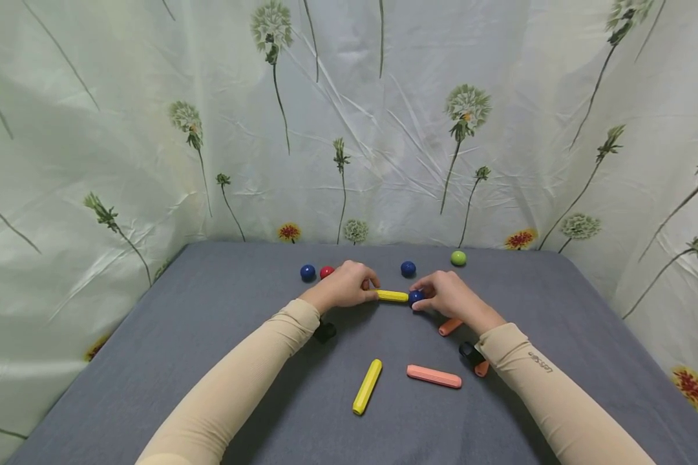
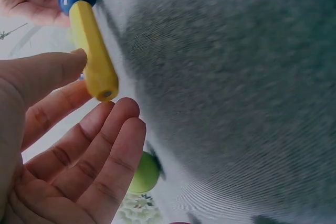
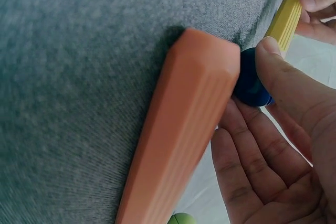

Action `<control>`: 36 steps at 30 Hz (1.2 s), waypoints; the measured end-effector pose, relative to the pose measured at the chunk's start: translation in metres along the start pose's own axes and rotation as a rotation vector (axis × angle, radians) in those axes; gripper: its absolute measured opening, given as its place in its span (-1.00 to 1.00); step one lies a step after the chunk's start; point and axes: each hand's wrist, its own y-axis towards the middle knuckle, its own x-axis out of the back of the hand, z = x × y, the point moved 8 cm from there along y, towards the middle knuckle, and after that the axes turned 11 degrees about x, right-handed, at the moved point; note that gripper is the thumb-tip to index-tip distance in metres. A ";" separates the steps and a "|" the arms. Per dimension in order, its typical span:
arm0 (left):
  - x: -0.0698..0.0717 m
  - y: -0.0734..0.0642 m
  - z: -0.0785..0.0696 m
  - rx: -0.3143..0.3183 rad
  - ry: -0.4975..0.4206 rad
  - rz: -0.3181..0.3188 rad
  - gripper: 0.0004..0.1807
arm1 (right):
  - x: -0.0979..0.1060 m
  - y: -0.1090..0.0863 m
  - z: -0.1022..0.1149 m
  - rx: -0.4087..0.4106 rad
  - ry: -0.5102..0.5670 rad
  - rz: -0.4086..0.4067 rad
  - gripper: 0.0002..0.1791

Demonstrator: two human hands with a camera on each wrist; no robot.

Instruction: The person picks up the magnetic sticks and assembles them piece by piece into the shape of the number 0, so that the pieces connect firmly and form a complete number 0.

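Thumb and forefinger of the left hand (image 1: 349, 284), at the middle of the frame, pinch a yellow rod (image 1: 392, 296) near its left end; on my left wrist feed the other fingers extend loosely. Just right of centre, I see the right hand (image 1: 448, 294) pinching a dark blue ball (image 1: 415, 297) that touches the rod's right end.

Below the right hand I make out an upper orange piece (image 1: 450, 326) and a lower orange piece (image 1: 481, 369); the arm and the black wrist device (image 1: 472, 353) cover parts of them, so I can't tell their full length.

In the lower middle of my view lie a second yellow rod (image 1: 367, 387), tilted, and, to its right, a salmon rod (image 1: 433, 376). Above the left hand sit a red ball (image 1: 327, 272) and a left blue ball (image 1: 307, 273); a far blue ball (image 1: 408, 269) and a green ball (image 1: 458, 258) rest right of centre, near the back edge of the grey cloth (image 1: 238, 361). Dandelion-printed curtain (image 1: 384, 97) fills the upper frame.
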 end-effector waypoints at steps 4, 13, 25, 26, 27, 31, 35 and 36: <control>0.005 0.004 -0.003 0.002 -0.006 -0.003 -0.75 | 0.000 0.000 0.000 -0.005 0.002 -0.003 -0.59; 0.013 0.020 -0.013 0.001 0.004 -0.020 -0.69 | -0.001 0.000 -0.002 -0.006 0.004 -0.013 -0.58; 0.008 0.056 -0.025 0.061 -0.117 0.001 -0.59 | -0.001 -0.001 -0.005 -0.008 0.014 -0.010 -0.58; 0.008 0.059 -0.025 0.071 -0.121 0.001 -0.59 | -0.001 -0.001 -0.005 -0.007 0.012 -0.008 -0.57; 0.007 0.062 -0.027 0.079 -0.127 0.002 -0.60 | -0.001 -0.001 -0.005 -0.006 0.013 -0.007 -0.57; 0.006 0.074 -0.031 0.113 -0.139 0.013 -0.60 | -0.001 0.000 -0.004 0.000 0.014 -0.006 -0.59; 0.003 0.082 -0.035 0.144 -0.152 0.041 -0.59 | 0.000 0.000 -0.004 0.005 0.014 -0.003 -0.60; 0.003 0.084 -0.036 0.148 -0.153 0.049 -0.59 | 0.000 0.000 -0.004 0.008 0.016 -0.002 -0.60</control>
